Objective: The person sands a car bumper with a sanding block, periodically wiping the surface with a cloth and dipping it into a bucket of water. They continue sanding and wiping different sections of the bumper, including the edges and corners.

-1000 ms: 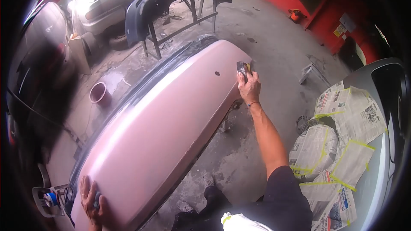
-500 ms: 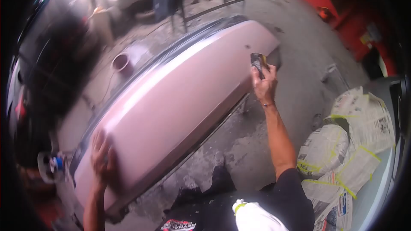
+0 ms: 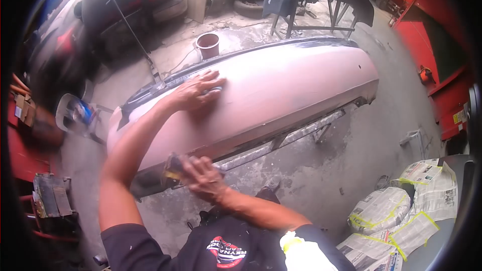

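Observation:
A pale pink car bumper (image 3: 281,85) with a dark upper edge lies across a stand. My left hand (image 3: 198,93) presses on its upper left part, fingers stretched forward. A small bluish piece (image 3: 217,89) shows under those fingers; I cannot tell what it is. Lower down, at the bumper's near edge, my right hand (image 3: 206,178) grips a dark block (image 3: 174,168) with a yellow patch. Motion smears the block, and the fingers cover part of it.
Behind the bumper stand a round bucket (image 3: 208,45) and a dark bumper (image 3: 316,0) on a metal frame. Newspaper-masked parts (image 3: 381,208) lie at the right. A chair (image 3: 75,113) and a battered box (image 3: 52,195) are at the left. Parked cars (image 3: 135,0) line the back.
My right hand has brought the block from the bumper's far right end to its near left edge. My left hand has slid up and right along the bumper. The view has turned.

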### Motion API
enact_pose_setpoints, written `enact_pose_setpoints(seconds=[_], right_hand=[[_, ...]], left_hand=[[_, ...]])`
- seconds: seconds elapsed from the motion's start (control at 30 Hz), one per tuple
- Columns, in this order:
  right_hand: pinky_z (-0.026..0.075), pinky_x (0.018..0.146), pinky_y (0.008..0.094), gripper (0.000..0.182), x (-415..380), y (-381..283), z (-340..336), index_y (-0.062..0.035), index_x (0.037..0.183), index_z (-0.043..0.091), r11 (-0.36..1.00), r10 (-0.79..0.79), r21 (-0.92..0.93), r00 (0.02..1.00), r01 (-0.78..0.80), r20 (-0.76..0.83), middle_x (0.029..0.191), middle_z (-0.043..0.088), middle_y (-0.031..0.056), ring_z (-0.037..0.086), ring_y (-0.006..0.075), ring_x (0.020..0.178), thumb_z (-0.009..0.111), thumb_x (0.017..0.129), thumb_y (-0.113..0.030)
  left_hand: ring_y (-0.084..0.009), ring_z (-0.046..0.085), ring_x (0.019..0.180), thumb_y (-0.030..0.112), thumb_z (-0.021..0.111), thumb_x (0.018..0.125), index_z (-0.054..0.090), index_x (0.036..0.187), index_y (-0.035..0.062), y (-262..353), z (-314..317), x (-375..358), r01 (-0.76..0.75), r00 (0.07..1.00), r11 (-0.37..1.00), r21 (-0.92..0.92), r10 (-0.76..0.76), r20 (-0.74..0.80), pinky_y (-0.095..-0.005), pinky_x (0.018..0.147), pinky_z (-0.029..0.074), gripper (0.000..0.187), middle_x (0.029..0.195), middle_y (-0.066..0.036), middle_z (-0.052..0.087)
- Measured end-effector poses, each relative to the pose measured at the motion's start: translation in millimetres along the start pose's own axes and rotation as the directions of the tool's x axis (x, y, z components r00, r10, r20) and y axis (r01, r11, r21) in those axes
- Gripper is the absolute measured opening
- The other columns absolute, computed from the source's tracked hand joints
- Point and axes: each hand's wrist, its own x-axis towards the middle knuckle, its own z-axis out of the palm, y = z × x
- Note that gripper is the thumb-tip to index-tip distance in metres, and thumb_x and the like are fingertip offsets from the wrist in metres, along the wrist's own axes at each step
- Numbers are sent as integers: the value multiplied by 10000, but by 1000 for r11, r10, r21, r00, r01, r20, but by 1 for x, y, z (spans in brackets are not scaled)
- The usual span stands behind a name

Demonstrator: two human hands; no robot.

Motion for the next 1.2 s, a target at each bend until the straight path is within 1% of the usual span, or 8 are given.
enact_pose_setpoints(seconds=[0.13, 0.23, 0.43, 0.6, 0.73, 0.87, 1.0, 1.2], right_hand=[[513, 927, 438, 357, -21, 116, -104, -35, 1253, 689, 864, 253, -378, 936, -332, -244, 1271, 611, 191, 589, 328, 1133, 707, 905, -111], [546, 968, 471, 397, -52, 220, -185, -63, 1347, 639, 522, 686, -240, 571, -818, -452, 1325, 562, 204, 612, 353, 1152, 630, 963, -164], [529, 861, 469, 382, -107, 345, -244, -56, 1216, 710, 275, 637, -411, 485, -869, -599, 1153, 606, 240, 639, 404, 995, 652, 949, -323], [520, 876, 407, 463, -22, 133, -120, -157, 1307, 697, 891, 273, -326, 947, -315, -170, 1251, 603, 170, 566, 308, 1073, 759, 852, -100], [464, 886, 398, 335, 31, 26, -9, -169, 1122, 784, 990, -73, -118, 997, 74, 10, 1199, 632, 129, 577, 258, 1038, 763, 788, -152], [463, 939, 455, 206, 65, -36, 63, -87, 941, 775, 980, -195, 24, 943, 196, 268, 1286, 573, 219, 586, 319, 1067, 657, 800, -182], [469, 956, 483, 195, 57, -29, 51, -34, 871, 751, 970, -242, 2, 967, 243, 75, 1284, 570, 220, 577, 350, 1080, 646, 787, -175], [479, 820, 372, 451, -21, 122, -79, -240, 1343, 663, 898, 35, -422, 979, -120, -203, 1164, 593, 145, 531, 213, 1015, 740, 906, -321]], left_hand=[[-366, 351, 1469, 331, 527, 1031, 549, 1443, 172, -47, 8, -98, 226, 959, 974, -7, -224, -174, -502, 1225, 242, 442, 1564, -196, 408], [-380, 366, 1460, 308, 554, 999, 575, 1412, 93, -74, 24, -179, 399, 856, 917, -9, -376, -356, -515, 1215, 230, 466, 1532, -215, 452], [-352, 330, 1488, 335, 544, 993, 567, 1432, 104, -71, 28, -201, 465, 801, 883, -62, -450, -395, -494, 1235, 168, 496, 1554, -206, 427], [-372, 130, 1551, 462, 480, 1025, 427, 1544, 253, -97, 23, -206, 448, 874, 887, -113, -461, -151, -548, 1235, 65, 562, 1660, -182, 219], [-360, 39, 1562, 535, 392, 1053, 363, 1572, 296, -103, 14, -204, 456, 886, 879, -140, -464, -27, -574, 1227, 19, 572, 1684, -157, 141], [-330, 11, 1567, 506, 359, 1073, 346, 1579, 297, -113, 15, -212, 420, 902, 891, -173, -431, -31, -574, 1226, 16, 547, 1695, -122, 120], [-300, 77, 1568, 413, 377, 1087, 354, 1579, 260, -105, 15, -212, 450, 887, 889, -91, -456, -72, -546, 1236, 56, 516, 1686, -109, 175], [-334, 201, 1539, 327, 440, 1073, 437, 1537, 188, -100, 36, -218, 456, 834, 877, -153, -481, -272, -519, 1240, 110, 484, 1636, -151, 301]])
